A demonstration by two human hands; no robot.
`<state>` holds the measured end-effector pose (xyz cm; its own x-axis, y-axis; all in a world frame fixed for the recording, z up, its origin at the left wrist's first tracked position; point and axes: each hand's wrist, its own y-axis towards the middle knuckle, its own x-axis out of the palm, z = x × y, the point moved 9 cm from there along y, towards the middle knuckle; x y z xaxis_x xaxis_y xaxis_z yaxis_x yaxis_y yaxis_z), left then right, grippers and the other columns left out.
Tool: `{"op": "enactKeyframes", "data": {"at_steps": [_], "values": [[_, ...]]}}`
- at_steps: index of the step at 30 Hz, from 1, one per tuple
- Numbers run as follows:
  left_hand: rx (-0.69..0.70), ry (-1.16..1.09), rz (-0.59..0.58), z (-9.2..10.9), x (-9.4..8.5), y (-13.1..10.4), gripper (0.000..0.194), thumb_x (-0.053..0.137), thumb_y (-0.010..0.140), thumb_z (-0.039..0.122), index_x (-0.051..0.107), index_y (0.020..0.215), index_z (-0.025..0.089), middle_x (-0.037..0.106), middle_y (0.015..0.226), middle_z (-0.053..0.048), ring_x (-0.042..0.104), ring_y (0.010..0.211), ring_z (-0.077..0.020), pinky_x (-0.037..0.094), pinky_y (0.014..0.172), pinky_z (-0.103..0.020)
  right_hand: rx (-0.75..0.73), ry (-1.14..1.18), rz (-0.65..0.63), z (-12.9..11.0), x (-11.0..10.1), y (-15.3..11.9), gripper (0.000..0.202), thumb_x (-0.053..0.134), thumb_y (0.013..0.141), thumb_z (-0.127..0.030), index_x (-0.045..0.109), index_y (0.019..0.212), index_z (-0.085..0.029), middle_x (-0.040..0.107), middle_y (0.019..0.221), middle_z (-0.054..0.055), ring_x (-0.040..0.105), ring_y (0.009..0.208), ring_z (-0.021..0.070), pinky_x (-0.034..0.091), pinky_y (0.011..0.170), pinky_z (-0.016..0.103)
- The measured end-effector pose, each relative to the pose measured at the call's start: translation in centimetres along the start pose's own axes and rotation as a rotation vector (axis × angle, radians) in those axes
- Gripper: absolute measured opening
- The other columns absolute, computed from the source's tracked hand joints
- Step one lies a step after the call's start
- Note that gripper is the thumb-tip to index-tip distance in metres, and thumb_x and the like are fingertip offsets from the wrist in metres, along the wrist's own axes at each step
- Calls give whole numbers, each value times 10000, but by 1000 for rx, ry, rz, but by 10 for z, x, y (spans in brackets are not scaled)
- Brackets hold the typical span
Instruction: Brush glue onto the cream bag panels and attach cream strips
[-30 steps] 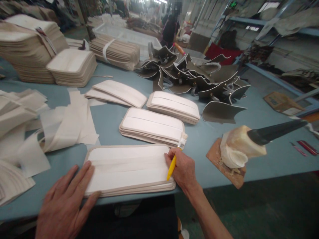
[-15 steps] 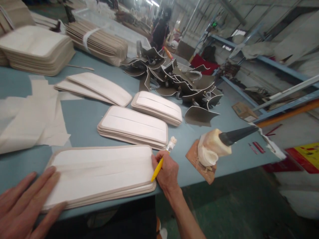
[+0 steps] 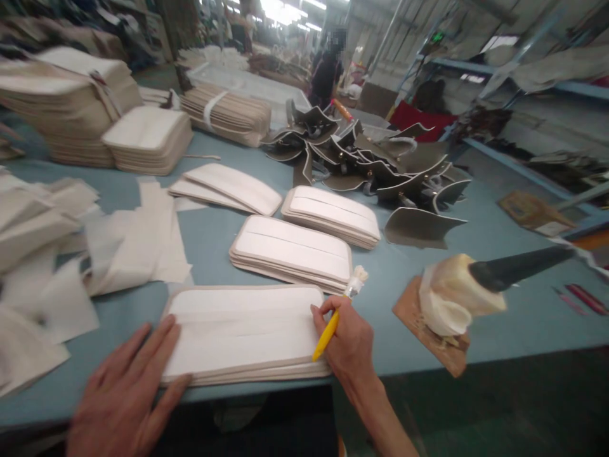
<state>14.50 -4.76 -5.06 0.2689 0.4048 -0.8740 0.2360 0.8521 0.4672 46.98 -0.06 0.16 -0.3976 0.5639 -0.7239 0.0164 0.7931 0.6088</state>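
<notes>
At the table's front edge lies a short stack of long, round-cornered panels (image 3: 247, 327), white in the middle with a beige border. My left hand (image 3: 133, 387) rests with fingers stretched on the stack's left end. My right hand (image 3: 349, 333), by the right end, grips a yellow-handled brush (image 3: 327, 333). The brush's pale, coated bristles point up and away from the panels. To the right, a glue pot (image 3: 445, 298) caked in cream-coloured residue stands on a brown board (image 3: 409, 311), with a black tapered piece (image 3: 521, 266) sticking out to its right.
Behind lie two smaller panel stacks (image 3: 292, 247) and a loose panel pair (image 3: 228, 187). Dark curved leather pieces (image 3: 361, 155) with handles crowd the back. Pale sheet scraps (image 3: 137, 244) and tall panel stacks (image 3: 150, 143) fill the left. A person (image 3: 328, 70) is in the background.
The view has swung left, so everything sits further right in the picture. Both hands keep about the same places on the stack, and the brush is still held bristles up.
</notes>
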Motion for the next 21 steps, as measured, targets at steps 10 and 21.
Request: {"op": "enactKeyframes", "data": {"at_steps": [10,21], "values": [[82,179,12,12,-12,4,705,434,1011,428,262,1645,169,596,1524,-132,546,1354,-369,395,1087,-468,-54,-103,-50,-8,16,-4,266,435,1083,-370,564,892,-237,657,667,-36,642,530,159,378,523,273],[39,157,87,-11,-3,-9,556,481,1001,387,481,1535,231,646,1473,-70,566,1299,-305,442,1071,-439,-21,-42,48,-10,15,-12,402,392,1112,-478,660,932,-237,661,695,-8,616,535,152,411,482,281]]}}
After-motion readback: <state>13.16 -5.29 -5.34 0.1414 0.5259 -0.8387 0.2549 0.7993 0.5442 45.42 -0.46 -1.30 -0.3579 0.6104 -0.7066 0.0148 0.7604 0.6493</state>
